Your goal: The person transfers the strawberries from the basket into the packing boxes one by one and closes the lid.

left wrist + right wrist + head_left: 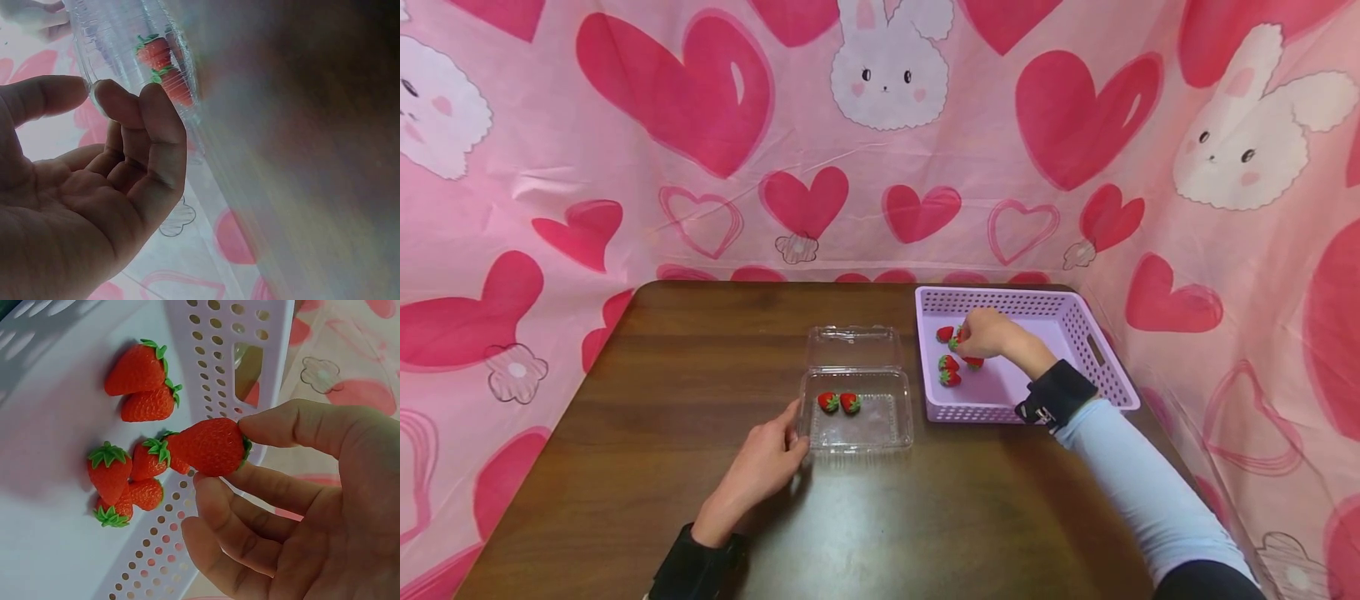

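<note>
Head view, right of centre: the right hand (pixel 990 335) reaches into a lilac perforated basket (pixel 973 413), its fingers over the loose strawberries gathered in the basket's left part. Right wrist view, just right of centre: that hand pinches one strawberry (pixel 212 447) between thumb and fingers, the green leaves toward the hand and the red tip pointing left. Behind it, at left centre of the frame, lies a cluster of strawberries (pixel 109 475); whether the held one touches them I cannot tell. Two more strawberries lie against each other at upper left, on the basket's pale floor.

Just below the centre of the head view, a transparent container (pixel 859 433) sits on the brown table (pixel 692 375), its lid (pixel 853 346) folded open toward the top of the frame. Two strawberries (pixel 850 403) lie side by side in its left half. At the container's left edge is the left hand (pixel 763 458); the left wrist view, at upper left, shows its thumb and forefinger in a narrow pinch on the rim.

Both wrists wear black bands (pixel 1060 393), and a light blue sleeve (pixel 1146 483) covers the right forearm. Pink cloth (pixel 865 158) with hearts and rabbits fills the upper frame.
</note>
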Demonstrator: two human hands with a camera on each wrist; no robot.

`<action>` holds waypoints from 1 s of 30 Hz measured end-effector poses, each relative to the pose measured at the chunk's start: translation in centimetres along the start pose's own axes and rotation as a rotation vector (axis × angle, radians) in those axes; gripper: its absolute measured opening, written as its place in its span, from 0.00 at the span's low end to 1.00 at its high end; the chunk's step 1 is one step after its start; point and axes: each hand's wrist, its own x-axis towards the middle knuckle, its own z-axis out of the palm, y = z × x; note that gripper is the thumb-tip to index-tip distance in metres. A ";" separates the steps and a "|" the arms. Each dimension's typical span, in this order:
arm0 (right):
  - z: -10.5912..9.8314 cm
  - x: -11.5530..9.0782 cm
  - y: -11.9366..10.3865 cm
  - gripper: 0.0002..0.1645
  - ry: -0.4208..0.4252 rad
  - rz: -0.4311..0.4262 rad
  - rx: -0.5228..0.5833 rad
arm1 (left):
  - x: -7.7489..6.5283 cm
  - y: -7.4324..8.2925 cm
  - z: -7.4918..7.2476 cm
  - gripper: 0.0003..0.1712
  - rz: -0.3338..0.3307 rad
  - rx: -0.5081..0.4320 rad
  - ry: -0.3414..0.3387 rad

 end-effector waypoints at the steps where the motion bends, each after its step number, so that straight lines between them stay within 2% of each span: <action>1: 0.0 0.0 0.0 0.13 0.004 -0.008 -0.002 | 0.0 0.0 0.0 0.41 -0.002 0.000 -0.001; 6: 0.1 -0.3 -0.4 0.14 0.010 -0.021 0.005 | 0.0 0.0 0.1 0.41 -0.011 -0.010 -0.006; 13: 0.5 -0.7 -1.1 0.13 0.076 -0.047 0.051 | 0.0 -0.1 0.0 0.41 0.007 -0.004 0.002; 22: 0.7 -1.1 -2.3 0.11 0.116 -0.089 0.062 | 0.0 -0.2 0.0 0.41 0.005 -0.009 0.001; 30: 0.5 -1.6 -3.8 0.09 0.090 -0.117 0.088 | 0.0 -0.2 0.0 0.41 0.010 -0.007 0.006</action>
